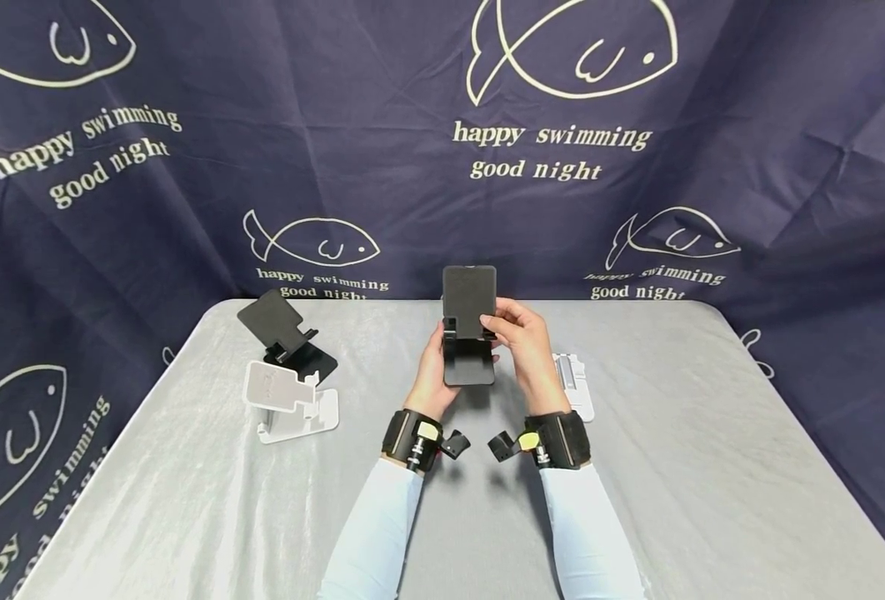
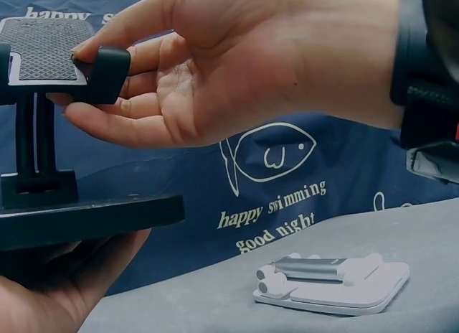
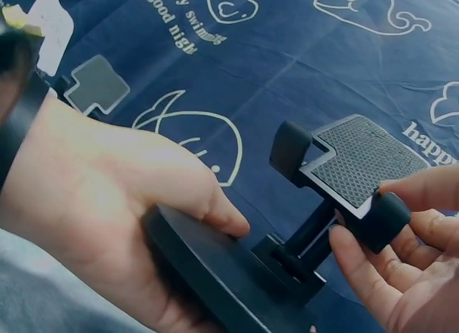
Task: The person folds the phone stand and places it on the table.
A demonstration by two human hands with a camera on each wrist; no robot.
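A black phone stand (image 1: 469, 293) is held up over the table, unfolded, with a textured pad (image 3: 369, 161) on its upper plate and a flat base (image 2: 107, 219) below. My left hand (image 1: 432, 373) grips the base from its side and underneath, thumb along the edge in the right wrist view. With thumb and fingers, my right hand (image 1: 530, 354) pinches the upper plate at its lower right corner, by one of the curved hooks (image 2: 111, 74). Part of the left hand is hidden behind the base.
At the left of the grey table (image 1: 187, 500), another black stand (image 1: 270, 320) and a white stand (image 1: 281, 388) stand unfolded close together. A folded white stand (image 1: 581, 390) lies just right of my right wrist. Behind the table hangs a dark blue fish-print cloth (image 1: 412, 150).
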